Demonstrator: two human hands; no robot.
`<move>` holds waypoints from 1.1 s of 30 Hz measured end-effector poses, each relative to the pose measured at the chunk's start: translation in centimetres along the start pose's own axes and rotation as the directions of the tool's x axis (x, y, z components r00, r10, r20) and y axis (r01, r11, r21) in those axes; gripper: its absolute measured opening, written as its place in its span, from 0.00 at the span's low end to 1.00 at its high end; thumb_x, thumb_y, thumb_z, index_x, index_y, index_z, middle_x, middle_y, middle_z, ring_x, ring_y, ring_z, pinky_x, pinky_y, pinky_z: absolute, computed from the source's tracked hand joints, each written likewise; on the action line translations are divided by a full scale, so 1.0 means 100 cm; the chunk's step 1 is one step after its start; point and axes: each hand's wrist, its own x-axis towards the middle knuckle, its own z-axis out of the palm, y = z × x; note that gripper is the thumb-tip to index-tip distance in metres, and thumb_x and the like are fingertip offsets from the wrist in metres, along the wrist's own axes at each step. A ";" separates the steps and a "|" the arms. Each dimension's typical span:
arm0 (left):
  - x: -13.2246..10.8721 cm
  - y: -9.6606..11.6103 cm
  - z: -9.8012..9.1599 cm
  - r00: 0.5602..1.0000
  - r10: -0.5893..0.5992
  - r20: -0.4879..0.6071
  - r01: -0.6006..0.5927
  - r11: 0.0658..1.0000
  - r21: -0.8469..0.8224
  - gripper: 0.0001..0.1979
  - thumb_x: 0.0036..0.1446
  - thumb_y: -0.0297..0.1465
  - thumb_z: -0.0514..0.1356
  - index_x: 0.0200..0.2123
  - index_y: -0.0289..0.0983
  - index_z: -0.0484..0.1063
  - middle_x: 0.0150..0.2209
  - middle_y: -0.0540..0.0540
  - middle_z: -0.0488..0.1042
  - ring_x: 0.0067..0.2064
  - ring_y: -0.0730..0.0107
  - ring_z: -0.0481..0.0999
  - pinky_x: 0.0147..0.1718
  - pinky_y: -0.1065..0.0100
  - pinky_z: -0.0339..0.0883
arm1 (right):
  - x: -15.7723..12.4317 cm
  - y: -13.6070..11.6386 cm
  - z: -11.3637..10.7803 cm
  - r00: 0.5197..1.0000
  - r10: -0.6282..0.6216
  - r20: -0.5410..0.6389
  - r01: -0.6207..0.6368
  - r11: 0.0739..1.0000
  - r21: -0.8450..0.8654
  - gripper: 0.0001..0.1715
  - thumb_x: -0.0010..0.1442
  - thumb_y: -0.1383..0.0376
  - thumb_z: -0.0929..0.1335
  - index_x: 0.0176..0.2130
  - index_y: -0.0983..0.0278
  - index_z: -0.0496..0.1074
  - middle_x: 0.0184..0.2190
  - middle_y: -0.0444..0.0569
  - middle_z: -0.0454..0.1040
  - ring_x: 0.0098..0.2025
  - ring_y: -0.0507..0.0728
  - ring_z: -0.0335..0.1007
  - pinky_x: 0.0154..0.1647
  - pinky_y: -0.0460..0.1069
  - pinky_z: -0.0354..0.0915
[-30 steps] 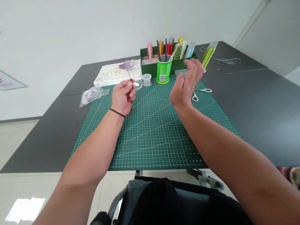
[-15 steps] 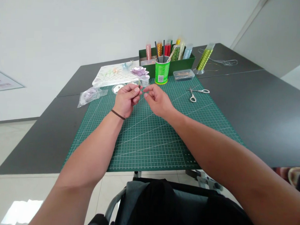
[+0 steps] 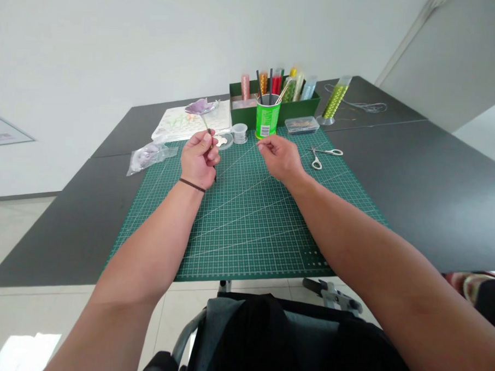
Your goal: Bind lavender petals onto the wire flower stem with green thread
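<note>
My left hand [image 3: 199,159] is closed around the thin stem of a purple artificial flower [image 3: 200,106], whose bloom stands above the fingers. A dark lower end of the stem pokes out below the hand. My right hand [image 3: 280,157] is apart from it, fingers curled into a pinch, to the right over the green cutting mat [image 3: 246,223]. Whatever is between those fingertips, if anything, is too small to make out. Just beyond the hands are a small round clear tub [image 3: 239,131] and a clear dish with white pieces [image 3: 223,141].
A green pen cup [image 3: 267,118] stands before a dark green box of coloured spools [image 3: 298,105]. White-handled scissors [image 3: 319,157], a clear case [image 3: 301,125] and a lime spool [image 3: 335,102] lie right. Left are a white stained board [image 3: 178,122] and a plastic bag [image 3: 148,156].
My left hand has moved left with the flower, which now stands more to the left. My right hand has drawn away to the right, widening the gap between the hands.
</note>
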 end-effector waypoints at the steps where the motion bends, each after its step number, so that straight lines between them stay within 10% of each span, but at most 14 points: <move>1: 0.001 0.000 0.000 1.000 0.001 -0.008 -0.001 1.000 -0.002 0.09 0.63 0.28 0.71 0.30 0.39 0.76 0.23 0.55 0.73 0.17 0.84 0.60 0.15 0.76 0.49 | 0.001 0.002 -0.002 0.999 0.033 -0.034 -0.034 0.999 -0.028 0.06 0.64 0.67 0.68 0.35 0.61 0.76 0.31 0.45 0.75 0.35 0.57 0.70 0.43 0.54 0.65; 14: 0.008 0.002 -0.005 0.997 0.048 -0.059 -0.049 0.999 -0.021 0.08 0.65 0.28 0.69 0.32 0.40 0.77 0.24 0.55 0.73 0.18 0.83 0.60 0.15 0.76 0.51 | 0.013 0.025 -0.027 0.832 0.475 -0.287 -0.537 0.821 -0.196 0.11 0.65 0.74 0.65 0.33 0.61 0.69 0.38 0.55 0.79 0.40 0.58 0.69 0.47 0.54 0.61; 18: 0.008 0.002 -0.003 0.996 0.037 -0.078 -0.039 0.999 -0.022 0.08 0.66 0.28 0.68 0.32 0.40 0.76 0.24 0.55 0.73 0.18 0.83 0.60 0.14 0.76 0.51 | 0.017 0.024 -0.028 0.785 0.542 -0.299 -0.606 0.772 -0.192 0.17 0.65 0.78 0.62 0.47 0.68 0.75 0.51 0.66 0.78 0.53 0.64 0.73 0.56 0.56 0.63; 22: 0.005 0.002 0.000 0.997 0.036 -0.064 -0.035 0.999 0.024 0.08 0.64 0.31 0.71 0.32 0.40 0.76 0.24 0.54 0.73 0.19 0.83 0.60 0.14 0.77 0.51 | 0.021 0.010 -0.029 0.702 0.429 -0.568 -0.617 0.765 -0.185 0.33 0.60 0.84 0.58 0.62 0.78 0.67 0.66 0.78 0.64 0.69 0.70 0.62 0.71 0.61 0.54; 25: 0.001 -0.001 0.005 1.000 0.012 -0.010 -0.011 0.998 0.067 0.09 0.63 0.29 0.71 0.31 0.38 0.76 0.24 0.54 0.73 0.19 0.84 0.60 0.15 0.78 0.49 | 0.012 -0.002 -0.016 0.846 0.165 -0.507 -0.319 0.919 -0.232 0.36 0.57 0.83 0.59 0.62 0.70 0.67 0.66 0.70 0.65 0.71 0.63 0.60 0.75 0.59 0.54; 28: -0.005 -0.005 0.009 0.998 -0.030 0.056 0.024 0.994 0.110 0.09 0.62 0.27 0.70 0.29 0.36 0.76 0.24 0.53 0.72 0.19 0.84 0.60 0.17 0.78 0.48 | -0.006 -0.008 0.014 0.972 -0.126 -0.200 0.120 0.992 -0.042 0.26 0.69 0.68 0.64 0.64 0.58 0.66 0.64 0.58 0.69 0.70 0.65 0.64 0.74 0.67 0.59; 33: -0.012 -0.008 0.012 0.988 -0.039 0.148 0.012 0.984 0.176 0.09 0.60 0.28 0.71 0.30 0.36 0.76 0.25 0.53 0.73 0.19 0.84 0.59 0.18 0.78 0.50 | -0.024 -0.016 0.053 0.990 -0.140 0.025 0.117 0.906 0.407 0.37 0.71 0.39 0.66 0.66 0.57 0.62 0.65 0.60 0.73 0.68 0.67 0.70 0.72 0.68 0.65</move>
